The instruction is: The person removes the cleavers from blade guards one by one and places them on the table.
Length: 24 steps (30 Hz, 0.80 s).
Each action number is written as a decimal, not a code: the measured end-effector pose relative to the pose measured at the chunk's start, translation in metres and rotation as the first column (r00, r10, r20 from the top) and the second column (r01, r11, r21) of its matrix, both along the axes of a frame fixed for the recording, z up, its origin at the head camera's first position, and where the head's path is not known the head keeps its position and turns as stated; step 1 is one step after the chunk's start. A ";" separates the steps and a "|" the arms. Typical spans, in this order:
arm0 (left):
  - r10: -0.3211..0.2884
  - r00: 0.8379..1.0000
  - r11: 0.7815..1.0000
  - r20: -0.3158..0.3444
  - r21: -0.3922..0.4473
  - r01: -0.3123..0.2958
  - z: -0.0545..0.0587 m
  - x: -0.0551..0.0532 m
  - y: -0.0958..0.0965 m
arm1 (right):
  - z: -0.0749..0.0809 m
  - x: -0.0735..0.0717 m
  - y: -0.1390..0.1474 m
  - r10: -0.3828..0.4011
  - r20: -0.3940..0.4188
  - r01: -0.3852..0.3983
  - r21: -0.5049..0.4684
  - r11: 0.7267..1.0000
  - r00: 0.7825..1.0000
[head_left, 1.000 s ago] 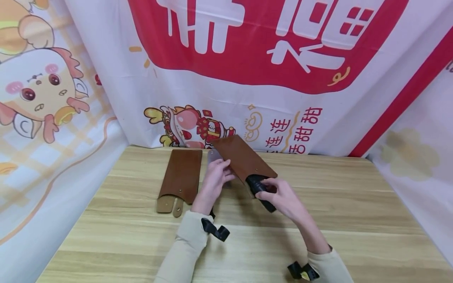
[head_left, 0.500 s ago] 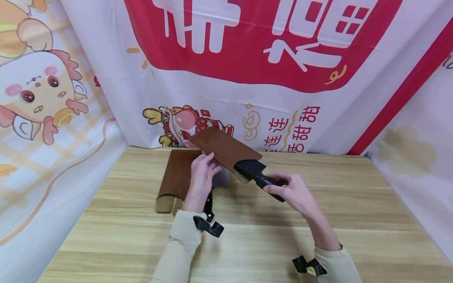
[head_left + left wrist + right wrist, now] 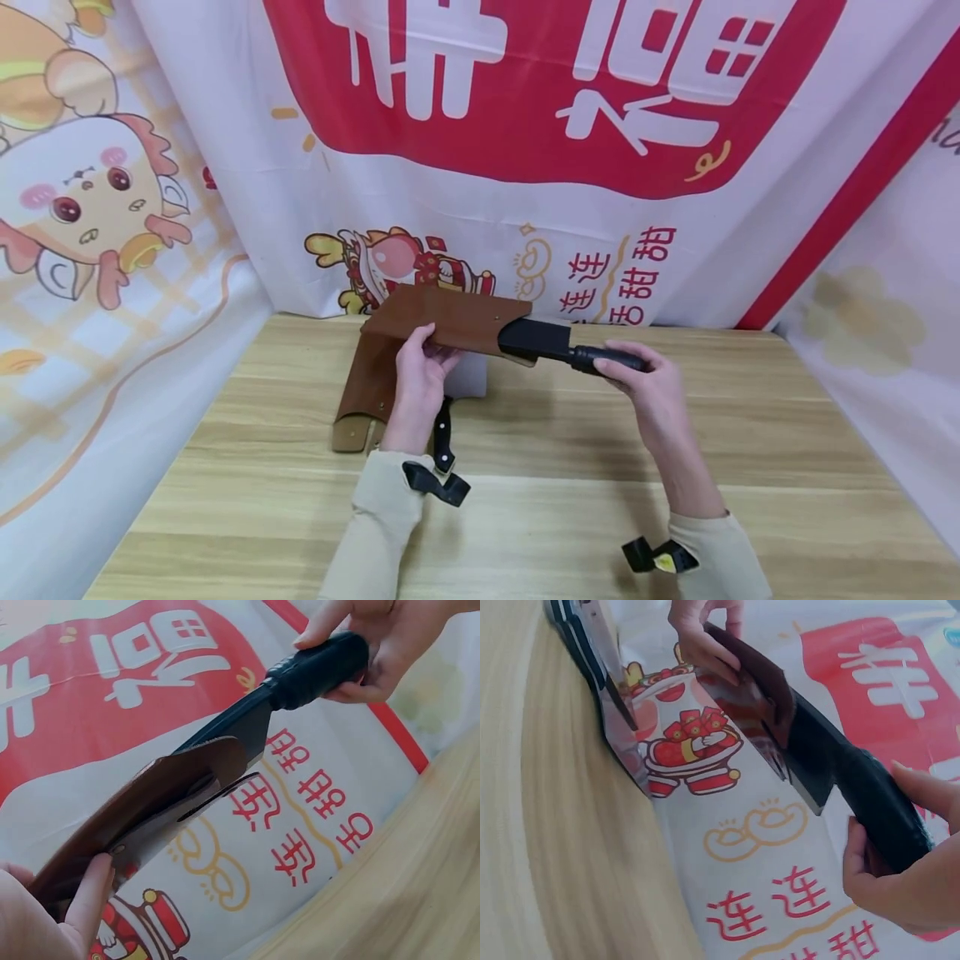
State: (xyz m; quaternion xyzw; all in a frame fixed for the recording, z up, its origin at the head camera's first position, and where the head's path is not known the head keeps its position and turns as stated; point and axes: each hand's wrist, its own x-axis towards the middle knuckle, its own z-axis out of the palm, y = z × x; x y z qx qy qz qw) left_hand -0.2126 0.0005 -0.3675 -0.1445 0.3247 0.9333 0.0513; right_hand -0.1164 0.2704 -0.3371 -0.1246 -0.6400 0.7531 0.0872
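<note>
Above the table, my left hand (image 3: 418,375) holds a brown leather sheath (image 3: 450,321) by its lower edge, thumb on the front face. My right hand (image 3: 651,383) grips the black handle of a cleaver (image 3: 550,340). Its dark blade is partly inside the sheath; the rear part near the handle shows outside the mouth. In the left wrist view, the blade (image 3: 259,724) emerges between the sheath's two leather layers (image 3: 142,802). In the right wrist view, my right fingers and thumb (image 3: 911,780) wrap the ribbed handle (image 3: 881,802).
A second brown sheath (image 3: 366,387) lies at the table's left, partly covered by my left hand and the raised sheath. Beside it lies another cleaver with a riveted black handle (image 3: 443,437) and pale blade (image 3: 468,377). A printed cloth (image 3: 600,192) hangs behind the wooden table (image 3: 570,500).
The cleaver has slid partway out of the sheath, with my right hand moving right and up. The sheath has shifted left and turned nearly level with my left hand.
</note>
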 end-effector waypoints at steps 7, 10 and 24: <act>0.024 0.999 1.000 -0.040 0.006 -0.024 -0.001 0.009 0.018 | -0.012 -0.008 0.012 -0.133 0.050 0.137 -0.599 0.789 0.990; 0.043 0.997 0.999 -0.057 -0.008 -0.044 -0.003 0.012 0.025 | -0.019 -0.010 0.021 -0.042 0.108 0.109 -0.746 0.657 0.993; 0.104 0.990 0.995 -0.094 0.018 -0.103 -0.004 0.013 0.033 | -0.024 -0.022 0.034 0.056 0.189 0.147 -0.891 0.429 0.980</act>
